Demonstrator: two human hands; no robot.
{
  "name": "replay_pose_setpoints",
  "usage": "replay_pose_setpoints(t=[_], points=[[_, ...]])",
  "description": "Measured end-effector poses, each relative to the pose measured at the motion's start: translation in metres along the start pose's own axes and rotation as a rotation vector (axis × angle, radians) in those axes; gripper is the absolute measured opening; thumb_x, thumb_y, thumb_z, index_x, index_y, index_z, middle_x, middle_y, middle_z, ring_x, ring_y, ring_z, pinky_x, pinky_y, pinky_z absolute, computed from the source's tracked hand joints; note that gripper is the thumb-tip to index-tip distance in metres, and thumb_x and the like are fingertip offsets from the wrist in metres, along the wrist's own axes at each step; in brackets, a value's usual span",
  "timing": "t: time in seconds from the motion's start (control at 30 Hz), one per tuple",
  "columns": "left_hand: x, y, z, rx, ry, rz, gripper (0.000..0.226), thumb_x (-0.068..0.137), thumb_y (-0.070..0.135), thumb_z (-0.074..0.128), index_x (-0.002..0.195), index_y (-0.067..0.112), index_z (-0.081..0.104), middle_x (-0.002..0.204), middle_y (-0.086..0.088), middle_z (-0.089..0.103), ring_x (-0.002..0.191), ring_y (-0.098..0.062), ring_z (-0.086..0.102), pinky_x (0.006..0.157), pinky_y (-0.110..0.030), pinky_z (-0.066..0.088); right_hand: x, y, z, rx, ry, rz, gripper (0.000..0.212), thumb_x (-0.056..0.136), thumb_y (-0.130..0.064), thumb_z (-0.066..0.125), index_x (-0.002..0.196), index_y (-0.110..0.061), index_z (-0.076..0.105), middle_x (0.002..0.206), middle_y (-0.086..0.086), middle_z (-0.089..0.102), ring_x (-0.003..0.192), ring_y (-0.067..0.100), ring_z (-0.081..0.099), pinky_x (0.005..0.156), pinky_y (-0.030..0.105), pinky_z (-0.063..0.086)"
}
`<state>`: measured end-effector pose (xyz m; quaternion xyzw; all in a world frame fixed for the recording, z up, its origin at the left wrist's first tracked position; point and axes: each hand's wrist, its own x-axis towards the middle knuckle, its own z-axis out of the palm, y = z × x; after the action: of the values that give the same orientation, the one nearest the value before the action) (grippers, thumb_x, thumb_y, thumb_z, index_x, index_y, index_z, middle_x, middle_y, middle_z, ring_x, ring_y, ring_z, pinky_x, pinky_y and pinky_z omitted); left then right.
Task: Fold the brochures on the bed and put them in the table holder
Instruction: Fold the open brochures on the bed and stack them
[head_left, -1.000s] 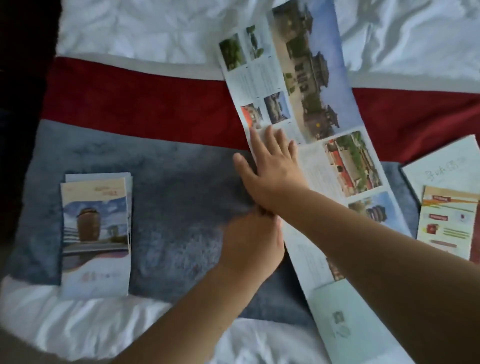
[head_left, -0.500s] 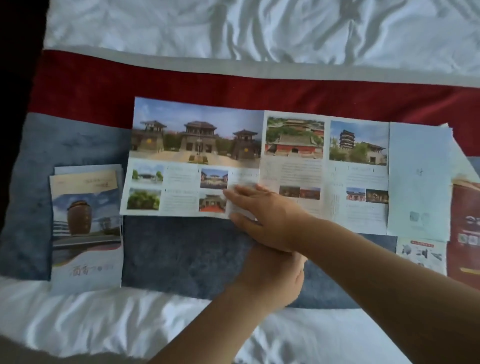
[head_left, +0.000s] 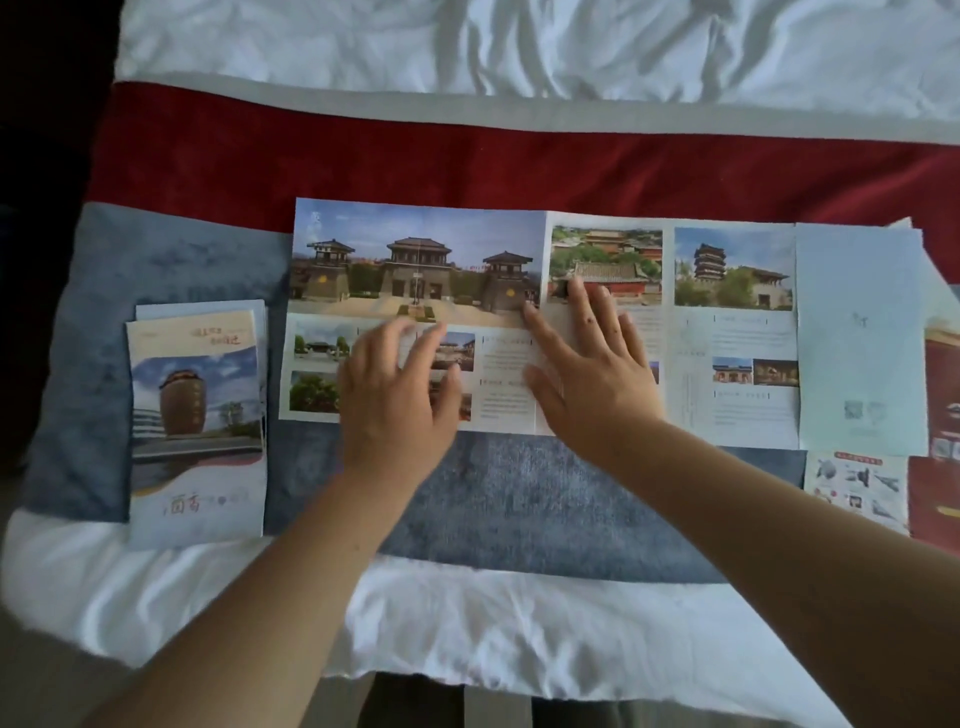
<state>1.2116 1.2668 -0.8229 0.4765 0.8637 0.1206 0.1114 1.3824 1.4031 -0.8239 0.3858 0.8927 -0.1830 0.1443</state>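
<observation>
Both my hands lie flat, fingers spread, on the unfolded brochure (head_left: 415, 260), gripping nothing: my left hand (head_left: 400, 395) on its lower left panels, my right hand (head_left: 592, 374) beside the middle crease. The brochure lies open across the bed's blue runner (head_left: 519, 493), with a folded brochure stack (head_left: 197, 415) to its left.

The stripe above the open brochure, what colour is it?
The stripe is dark red, clearest in the head view.
</observation>
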Motion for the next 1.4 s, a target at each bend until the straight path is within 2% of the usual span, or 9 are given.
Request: replay_pose_setpoints(t=[0.1, 0.2, 0.43, 0.57, 0.83, 0.97, 1.07, 1.27, 1.4], points=[[0.012, -0.025, 0.000, 0.149, -0.115, -0.115, 0.064, 0.098, 0.063, 0.043, 0.155, 0.034, 0.036, 0.165, -0.011, 0.021, 0.151, -0.040, 0.019, 0.115, -0.062, 0.026, -0.011, 0.001, 0.015, -0.008, 0.017, -0.033, 0.062, 0.105, -0.062, 0.017, 0.160, -0.045, -0.006, 0.170, 0.005, -0.020, 0.155, 0.026, -0.023, 0.127, 0.048, -0.002], [0.010, -0.040, 0.000, 0.175, -0.166, -0.206, 0.079, 0.092, 0.081, 0.032, 0.159, 0.044, 0.015, 0.171, -0.008, -0.002, 0.155, -0.042, 0.000, 0.117, -0.066, 0.013, -0.022, -0.007, 0.027, -0.006, 0.021, -0.047, 0.063, 0.105, -0.064, 0.017, 0.159, -0.047, -0.010, 0.170, 0.004, -0.020, 0.155, 0.027, -0.023, 0.127, 0.049, -0.002], [-0.001, -0.058, -0.013, 0.123, -0.067, -0.372, 0.090, 0.086, 0.088, 0.032, 0.160, 0.045, 0.003, 0.171, -0.014, -0.002, 0.153, -0.048, 0.007, 0.119, -0.068, 0.014, -0.034, -0.016, 0.031, 0.038, 0.040, -0.089, 0.066, 0.103, -0.068, 0.017, 0.160, -0.046, -0.007, 0.171, 0.000, -0.017, 0.155, 0.020, -0.021, 0.126, 0.044, -0.001], [-0.003, -0.059, -0.018, 0.082, -0.050, -0.413, 0.095, 0.085, 0.085, 0.041, 0.161, 0.039, 0.008, 0.170, -0.014, 0.006, 0.153, -0.044, 0.012, 0.116, -0.066, 0.022, -0.039, 0.007, 0.025, -0.004, 0.090, 0.031, 0.071, 0.100, -0.071, 0.021, 0.161, -0.044, -0.006, 0.170, 0.004, -0.020, 0.156, 0.023, -0.019, 0.127, 0.046, 0.001], [-0.002, 0.007, -0.052, 0.047, 0.069, -0.038, 0.048, 0.085, 0.019, 0.074, 0.132, 0.020, 0.064, 0.151, -0.012, 0.045, 0.132, -0.037, 0.046, 0.105, -0.046, 0.040, -0.049, 0.043, 0.033, -0.019, 0.102, 0.087, 0.071, 0.100, -0.072, 0.016, 0.160, -0.044, -0.010, 0.170, 0.009, -0.019, 0.156, 0.026, -0.018, 0.126, 0.052, 0.003], [-0.013, 0.060, -0.071, 0.054, -0.020, 0.053, 0.065, 0.075, -0.009, 0.061, 0.134, 0.019, 0.064, 0.160, -0.016, 0.034, 0.134, -0.039, 0.047, 0.100, -0.051, 0.043, -0.048, 0.041, 0.036, -0.015, 0.124, 0.102, 0.071, 0.101, -0.071, 0.017, 0.161, -0.043, -0.009, 0.170, 0.010, -0.019, 0.156, 0.027, -0.018, 0.126, 0.053, 0.004], [-0.015, 0.083, -0.080, 0.015, -0.074, 0.070, 0.066, 0.080, -0.003, 0.043, 0.140, 0.019, 0.058, 0.168, -0.016, 0.020, 0.140, -0.039, 0.044, 0.096, -0.050, 0.049, -0.048, 0.042, 0.036, -0.006, 0.125, 0.095, 0.071, 0.101, -0.070, 0.019, 0.161, -0.043, -0.009, 0.170, 0.009, -0.019, 0.156, 0.027, -0.018, 0.126, 0.053, 0.004], [-0.019, 0.104, -0.052, 0.004, -0.205, 0.127, 0.076, 0.086, -0.001, 0.061, 0.153, 0.028, 0.041, 0.171, -0.007, 0.007, 0.152, -0.031, 0.026, 0.111, -0.049, 0.042, -0.049, 0.041, 0.031, 0.023, 0.104, 0.087, 0.070, 0.101, -0.069, 0.017, 0.161, -0.043, -0.009, 0.170, 0.009, -0.020, 0.156, 0.026, -0.020, 0.127, 0.050, 0.002], [-0.019, 0.103, -0.021, 0.037, -0.283, 0.184, 0.078, 0.092, 0.018, 0.061, 0.160, 0.034, 0.025, 0.171, -0.007, 0.012, 0.152, -0.030, 0.028, 0.112, -0.049, 0.039, -0.057, 0.050, 0.028, 0.044, 0.107, 0.045, 0.067, 0.102, -0.061, 0.019, 0.162, -0.041, -0.005, 0.170, 0.008, -0.020, 0.155, 0.027, -0.023, 0.126, 0.049, 0.000]])
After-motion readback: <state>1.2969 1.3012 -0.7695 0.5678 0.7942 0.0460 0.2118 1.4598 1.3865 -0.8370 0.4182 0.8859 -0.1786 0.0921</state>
